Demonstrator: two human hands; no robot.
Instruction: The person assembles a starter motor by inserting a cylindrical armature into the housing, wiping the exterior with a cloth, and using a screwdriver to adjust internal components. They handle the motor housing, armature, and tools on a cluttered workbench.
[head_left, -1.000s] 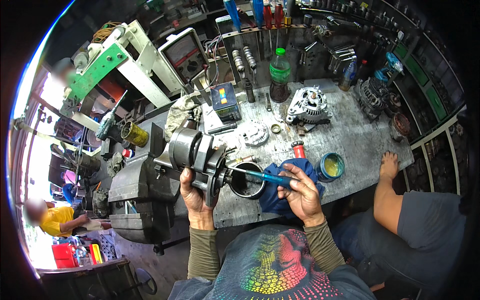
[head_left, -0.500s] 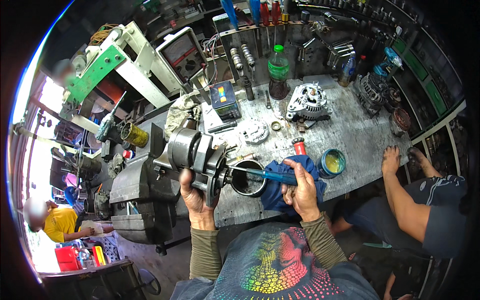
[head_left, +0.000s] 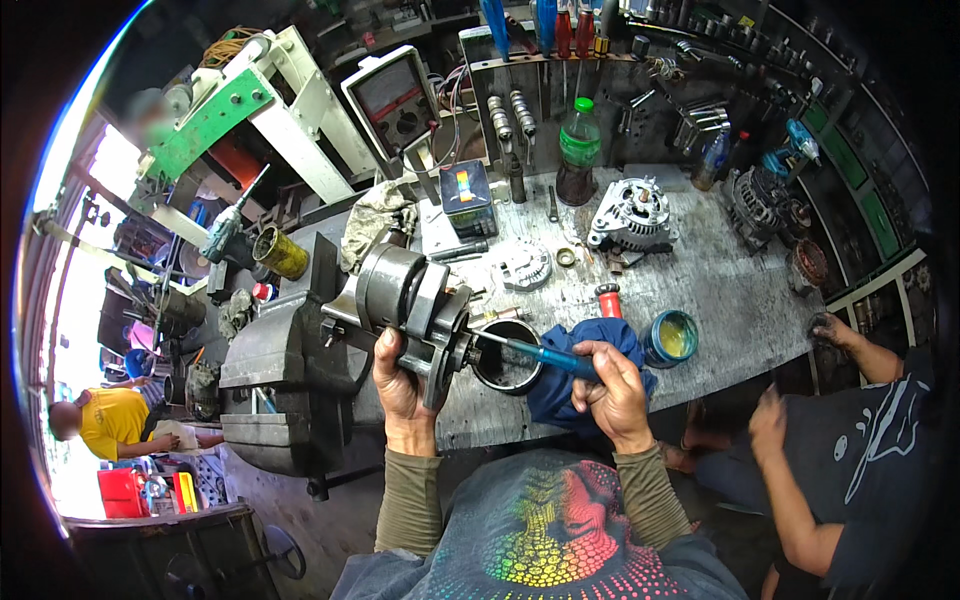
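Note:
A dark metal starter motor (head_left: 392, 285) is at the bench vise (head_left: 275, 350); whether the jaws clamp it I cannot tell. My left hand (head_left: 405, 395) grips its lower side, thumb up against the housing. In my right hand (head_left: 615, 395) is a screwdriver (head_left: 550, 357) by its blue handle. Its shaft points left, and the tip reaches the shaft end at the motor's right face. Below the blade, an open metal cylinder (head_left: 533, 372) stands on the bench beside a crumpled blue cloth (head_left: 560, 402).
An open tub of yellowish grease (head_left: 654, 345) and a red-handled tool (head_left: 608, 300) lie beyond the cloth. Farther back are an alternator (head_left: 635, 225), a pale end cover (head_left: 522, 265), a green-capped bottle (head_left: 578, 150) and a small battery (head_left: 467, 205). Another person (head_left: 840, 470) is close on the right.
The view has shifted slightly. The screwdriver stays at the motor's shaft end, while my right fingers have shifted toward the handle's rear. The other person's hand has left the bench.

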